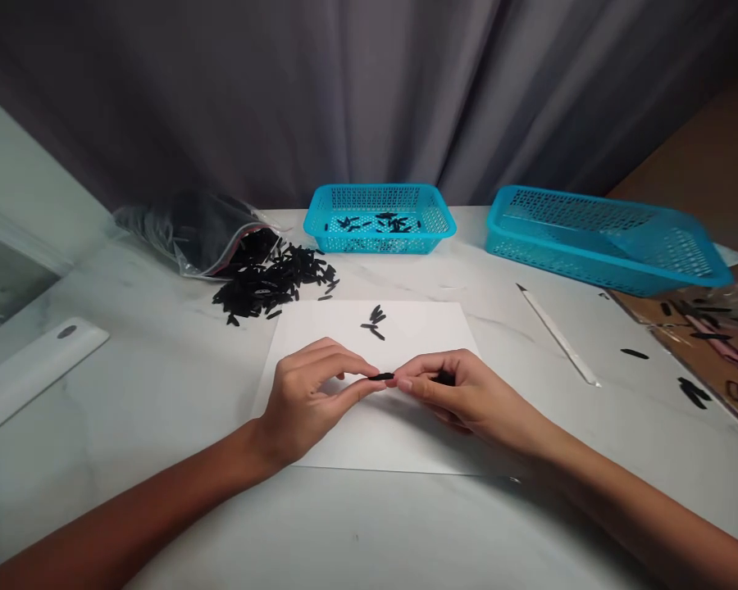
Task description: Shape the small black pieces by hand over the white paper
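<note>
A small black slender piece [381,377] is pinched between my two hands over a white sheet of paper [320,447]. The thumb and fingers of my left hand [311,397] close on its left end. At its right end are the thumb and fingertips of my right hand [461,389], also pinched. More black shows inside the curled fingers of my right hand, mostly hidden. Several similar loose black pieces [376,315] lie on the paper just beyond my hands.
A clear zip bag [190,233] spills a heap of black pieces [264,283] at back left. One blue basket [378,242] holds some; another blue basket [578,254] stands right. A white pen-like tool [557,332] and stray pieces [635,354] lie right, a white bar [30,373] left.
</note>
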The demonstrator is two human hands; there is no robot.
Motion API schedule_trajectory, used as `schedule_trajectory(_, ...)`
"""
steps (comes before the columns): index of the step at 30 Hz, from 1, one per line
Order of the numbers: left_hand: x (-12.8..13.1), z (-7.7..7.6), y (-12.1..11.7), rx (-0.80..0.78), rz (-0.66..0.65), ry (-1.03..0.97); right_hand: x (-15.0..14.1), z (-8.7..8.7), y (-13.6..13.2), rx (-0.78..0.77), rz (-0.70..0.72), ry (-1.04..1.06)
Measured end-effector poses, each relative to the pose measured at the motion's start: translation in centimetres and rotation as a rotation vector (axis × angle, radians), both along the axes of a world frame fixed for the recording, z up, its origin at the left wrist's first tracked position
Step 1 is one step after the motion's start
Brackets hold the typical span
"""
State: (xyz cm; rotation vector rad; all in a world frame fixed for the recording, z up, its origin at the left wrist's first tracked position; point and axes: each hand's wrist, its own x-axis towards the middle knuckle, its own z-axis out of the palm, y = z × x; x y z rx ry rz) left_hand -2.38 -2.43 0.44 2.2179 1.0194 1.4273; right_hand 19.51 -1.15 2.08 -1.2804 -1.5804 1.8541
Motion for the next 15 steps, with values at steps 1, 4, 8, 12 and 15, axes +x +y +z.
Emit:
schedule_trajectory(1,0.02,0.04,-0.07,0.002,-0.003,0.003,0.04,-0.12,-0.07,0.001,-0.008,0.003)
schedule_trajectory(4,-0.01,0.2,-0.34,0.005,-0.015,0.022,0.04,-0.22,-0.2,0.0,-0.03,0.006)
schedule_trajectory(8,-0.18,0.18,-0.61,-0.005,-0.02,0.055,-0.06,-0.07,-0.4,-0.007,-0.036,0.015)
schedule_trajectory(12,-0.26,0.06,-0.72,0.01,-0.04,0.071,-0.17,0.09,-0.66,-0.021,-0.025,0.055)
schedule_trajectory(15,-0.14,0.19,-0.91,0.005,-0.047,0.066,-0.21,0.19,-0.77,-0.033,-0.024,0.066)
